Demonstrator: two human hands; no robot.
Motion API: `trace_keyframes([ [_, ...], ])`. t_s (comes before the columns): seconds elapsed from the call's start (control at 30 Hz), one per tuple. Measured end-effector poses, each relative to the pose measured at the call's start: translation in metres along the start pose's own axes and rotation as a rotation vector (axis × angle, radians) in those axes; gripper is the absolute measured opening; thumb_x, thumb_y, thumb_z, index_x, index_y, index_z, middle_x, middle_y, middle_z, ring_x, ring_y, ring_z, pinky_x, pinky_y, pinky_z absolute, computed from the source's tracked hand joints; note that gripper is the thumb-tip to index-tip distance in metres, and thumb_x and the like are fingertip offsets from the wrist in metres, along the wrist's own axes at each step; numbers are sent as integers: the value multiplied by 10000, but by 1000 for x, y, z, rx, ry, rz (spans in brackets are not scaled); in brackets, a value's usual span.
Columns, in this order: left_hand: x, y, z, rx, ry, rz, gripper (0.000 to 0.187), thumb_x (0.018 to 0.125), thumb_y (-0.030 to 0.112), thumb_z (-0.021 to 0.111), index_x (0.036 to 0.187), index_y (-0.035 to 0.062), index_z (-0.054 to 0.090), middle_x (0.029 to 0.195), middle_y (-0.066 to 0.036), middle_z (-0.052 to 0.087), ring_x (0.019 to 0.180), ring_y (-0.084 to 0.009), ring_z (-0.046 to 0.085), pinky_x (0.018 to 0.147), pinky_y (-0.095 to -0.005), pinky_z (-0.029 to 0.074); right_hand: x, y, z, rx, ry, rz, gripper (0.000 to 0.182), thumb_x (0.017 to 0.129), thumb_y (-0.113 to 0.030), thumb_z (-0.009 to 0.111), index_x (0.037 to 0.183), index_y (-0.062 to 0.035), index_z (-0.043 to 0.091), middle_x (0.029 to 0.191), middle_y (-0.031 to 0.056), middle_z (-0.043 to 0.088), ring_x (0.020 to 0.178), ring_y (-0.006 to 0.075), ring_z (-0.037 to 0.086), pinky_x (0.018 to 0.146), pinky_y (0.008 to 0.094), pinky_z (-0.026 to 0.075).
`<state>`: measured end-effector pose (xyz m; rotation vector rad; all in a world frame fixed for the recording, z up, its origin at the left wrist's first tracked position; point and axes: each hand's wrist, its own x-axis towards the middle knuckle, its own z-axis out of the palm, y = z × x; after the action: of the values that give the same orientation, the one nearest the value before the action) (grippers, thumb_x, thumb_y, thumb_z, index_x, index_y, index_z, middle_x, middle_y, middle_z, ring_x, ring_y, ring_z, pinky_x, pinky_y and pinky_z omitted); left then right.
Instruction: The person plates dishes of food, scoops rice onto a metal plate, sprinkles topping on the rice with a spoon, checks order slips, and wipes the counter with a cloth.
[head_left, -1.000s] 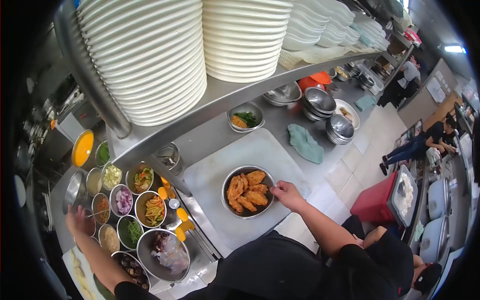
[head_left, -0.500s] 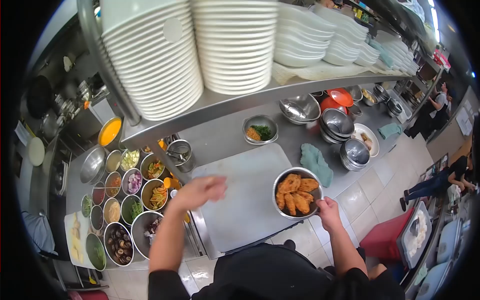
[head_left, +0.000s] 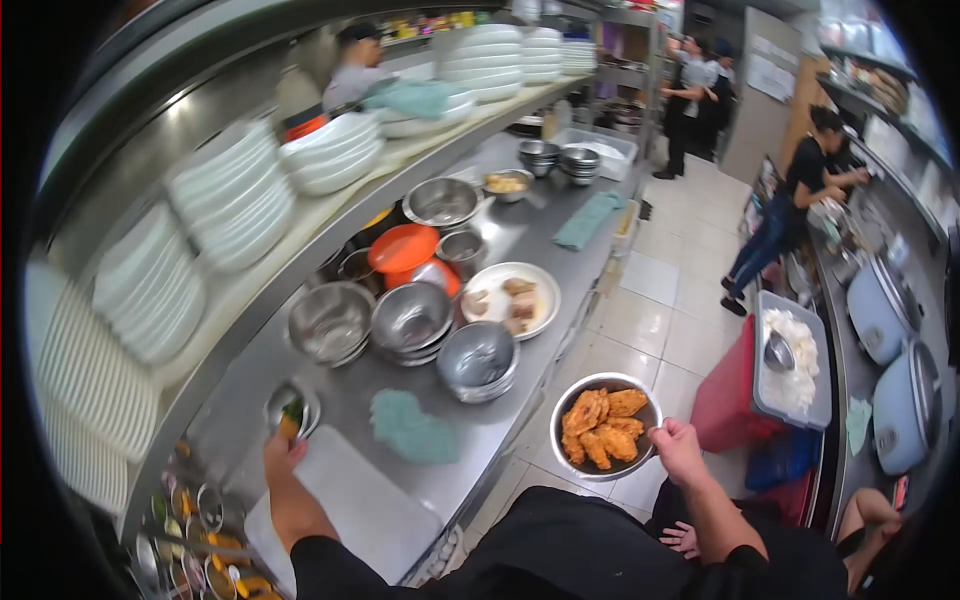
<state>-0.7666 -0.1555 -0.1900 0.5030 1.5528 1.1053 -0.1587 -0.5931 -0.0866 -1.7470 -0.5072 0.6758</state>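
My right hand (head_left: pixel 680 450) grips the rim of a steel bowl (head_left: pixel 565 460) at its right side. Several pieces of golden fried food (head_left: pixel 603 428) lie in this bowl, held above the floor beside the counter. At the lower left, my left hand (head_left: pixel 284 452) is at the near edge of a small steel bowl (head_left: pixel 311 408) with green and orange-brown contents (head_left: pixel 291 412). Its fingers are closed together, and whether they pinch the rim or the contents is too small to tell. A white cutting board (head_left: pixel 350 500) lies just below that hand.
Steel bowls (head_left: pixel 410 315), a plate with food pieces (head_left: pixel 545 300) and a green cloth (head_left: pixel 415 425) stand on the counter. White dishes (head_left: pixel 235 195) fill the shelf above. A red bin (head_left: pixel 725 395) stands at the right. Several people are nearby, one person's hand (head_left: pixel 682 540) close below my right arm.
The view has swung to the right. My left hand has gone from above the cutting board to the small bowl. The fried food bowl, still in my right hand, is now away from the board.
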Motion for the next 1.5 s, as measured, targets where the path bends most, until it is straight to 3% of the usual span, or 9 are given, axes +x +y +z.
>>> trace_keyframes([
  [0.17, -17, -6, -9, -26, 142, 124, 358, 945, 332, 547, 1098, 8, 531, 866, -116, 589, 729, -232, 653, 630, -349, 577, 77, -15, -55, -25, 85, -43, 216, 839, -144, 631, 668, -57, 531, 602, 24, 557, 524, 98, 512, 485, 260, 407],
  [0.4, -26, 20, -42, 112, 222, 335, 436, 947, 396, 519, 1214, 53, 504, 962, -124, 615, 755, -217, 648, 572, -319, 560, 242, -35, -12, 171, 17, 42, 188, 863, -140, 607, 730, -24, 544, 674, 62, 587, 559, 141, 563, 542, 299, 504],
  [0.53, -125, 56, 52, 305, 289, 408, 490, 932, 361, 516, 1308, 51, 466, 1214, -154, 550, 1036, -260, 593, 662, -348, 549, 326, -53, 25, 185, -49, 103, 163, 872, -140, 590, 778, -11, 558, 706, 71, 592, 615, 149, 579, 585, 319, 533],
  [0.6, -157, 71, 107, 412, 168, 426, 518, 915, 311, 503, 1353, 42, 437, 1250, -157, 532, 1100, -236, 563, 712, -319, 532, 360, -56, 40, 183, -93, 92, 171, 887, -162, 574, 823, -4, 567, 751, 75, 599, 641, 152, 582, 629, 309, 536],
  [0.8, -173, 104, 308, 558, -248, 609, 461, 817, 108, 491, 1259, -15, 538, 944, -65, 649, 865, -149, 596, 733, -279, 472, 453, -88, 66, 236, -112, 150, 189, 898, -178, 586, 859, 6, 574, 788, 84, 618, 661, 165, 603, 644, 306, 543],
  [1.0, -187, 98, 522, 787, -457, 747, 348, 837, 119, 514, 1156, 12, 605, 975, -113, 670, 852, -185, 626, 778, -339, 488, 570, -106, 90, 233, -232, 133, 210, 920, -180, 553, 987, 19, 554, 881, 109, 640, 706, 179, 619, 668, 311, 539],
  [1.07, -159, 75, 578, 929, -386, 606, 295, 851, 129, 524, 1092, -25, 595, 969, -148, 662, 835, -209, 649, 707, -343, 533, 617, -106, 101, 275, -268, 125, 210, 924, -197, 572, 938, 12, 567, 832, 92, 640, 685, 171, 620, 650, 306, 545],
  [1.23, -156, 31, 701, 573, -349, 289, 250, 893, 108, 502, 1072, -63, 528, 940, -161, 623, 746, -248, 674, 517, -338, 604, 703, -97, 119, 266, -409, 179, 196, 957, -176, 531, 955, 18, 561, 848, 103, 650, 662, 163, 636, 576, 255, 527],
  [1.5, -117, -39, 791, 249, -122, 51, 307, 961, 106, 468, 1210, -64, 406, 991, -230, 614, 740, -255, 689, 514, -327, 605, 780, -98, 145, 207, -523, 286, 188, 960, -176, 531, 1050, -11, 525, 931, 107, 647, 776, 191, 662, 669, 305, 552],
])
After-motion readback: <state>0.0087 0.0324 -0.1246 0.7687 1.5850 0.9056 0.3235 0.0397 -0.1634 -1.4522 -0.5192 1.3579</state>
